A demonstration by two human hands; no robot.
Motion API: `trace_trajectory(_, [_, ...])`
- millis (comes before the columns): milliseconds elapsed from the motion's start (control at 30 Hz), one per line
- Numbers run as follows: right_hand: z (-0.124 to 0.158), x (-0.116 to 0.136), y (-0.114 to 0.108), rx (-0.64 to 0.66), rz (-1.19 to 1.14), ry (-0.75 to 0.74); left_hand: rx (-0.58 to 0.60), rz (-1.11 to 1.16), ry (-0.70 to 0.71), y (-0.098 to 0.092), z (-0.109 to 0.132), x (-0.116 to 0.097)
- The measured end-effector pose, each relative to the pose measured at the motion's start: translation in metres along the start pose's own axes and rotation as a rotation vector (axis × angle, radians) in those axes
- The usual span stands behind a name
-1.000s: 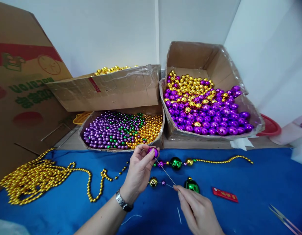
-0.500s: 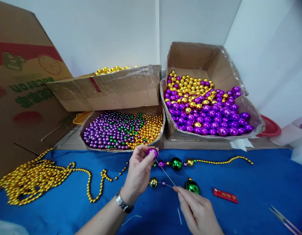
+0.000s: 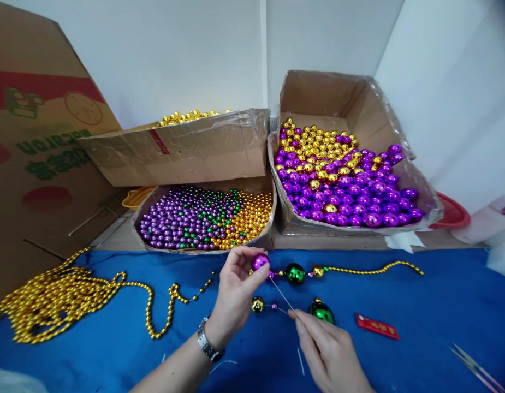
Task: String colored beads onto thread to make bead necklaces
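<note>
A shiny purple bead (image 3: 260,262) is pinched between the thumb and fingers of my left hand (image 3: 235,295), above the blue cloth. My right hand (image 3: 331,349) grips a long thin needle (image 3: 282,295), whose far tip reaches the bead; whether it is inside the hole I cannot tell. Under the needle lie a gold bead (image 3: 257,304) and a small purple bead (image 3: 274,307) on a thread. A large green ball bead (image 3: 321,311) rests just behind my right hand. Farther back, a beaded strand with a green bead (image 3: 295,273) is partly hidden by my left hand.
Gold bead chain (image 3: 59,300) is heaped at left. A box of small beads (image 3: 203,218) and a box of larger purple and gold beads (image 3: 350,191) stand behind the blue cloth (image 3: 436,305). A red packet (image 3: 377,326) and tweezers-like metal tool (image 3: 477,365) lie at right.
My left hand has moved slightly right and down with the purple bead, bringing it closer to my right hand. The right hand and needle have barely shifted.
</note>
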State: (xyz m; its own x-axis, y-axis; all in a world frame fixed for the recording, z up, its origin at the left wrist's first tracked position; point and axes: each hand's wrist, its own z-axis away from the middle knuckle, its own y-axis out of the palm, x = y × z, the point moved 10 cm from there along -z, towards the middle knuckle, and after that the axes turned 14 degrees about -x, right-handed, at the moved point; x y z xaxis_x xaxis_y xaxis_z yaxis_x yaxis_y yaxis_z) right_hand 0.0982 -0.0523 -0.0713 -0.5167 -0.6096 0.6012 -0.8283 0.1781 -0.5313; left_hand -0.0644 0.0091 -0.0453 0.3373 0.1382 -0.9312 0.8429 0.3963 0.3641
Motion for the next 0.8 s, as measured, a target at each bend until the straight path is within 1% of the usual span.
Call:
trace_trajectory(100, [-0.003, 0.0, 0.0, -0.028, -0.012, 0.014, 0.019, -0.054, 0.016, 0.001, 0.005, 0.004])
trace_trajectory(233, [-0.002, 0.001, 0.001, -0.031, -0.001, -0.017, 0.013, -0.047, 0.007, -0.001, 0.007, 0.009])
trace_trajectory(300, [0.0, 0.0, 0.002, -0.044, 0.05, -0.055, -0.002, -0.051, 0.013, -0.003, 0.008, 0.009])
trace_trajectory(400, [0.004, 0.0, 0.004, -0.083, 0.199, -0.166, -0.055, -0.054, 0.026, -0.011, 0.007, 0.008])
trace_trajectory(467, [0.006, 0.0, 0.008, -0.077, 0.265, -0.22, -0.079, -0.049, 0.024, -0.015, 0.007, 0.008])
trace_trajectory(567, [0.004, -0.003, 0.015, -0.03, 0.249, -0.201, -0.082, -0.067, 0.015, -0.017, 0.009, 0.013])
trace_trajectory(633, [0.0, -0.001, 0.017, -0.03, 0.218, -0.179, -0.06, -0.092, 0.001, -0.015, 0.015, 0.02])
trace_trajectory(733, [-0.007, 0.005, 0.015, -0.061, 0.181, -0.167, 0.058, -0.126, -0.04, -0.006, 0.025, 0.028])
trace_trajectory(800, [-0.01, 0.006, 0.011, -0.085, 0.161, -0.158, 0.145, -0.158, -0.026, -0.001, 0.024, 0.02])
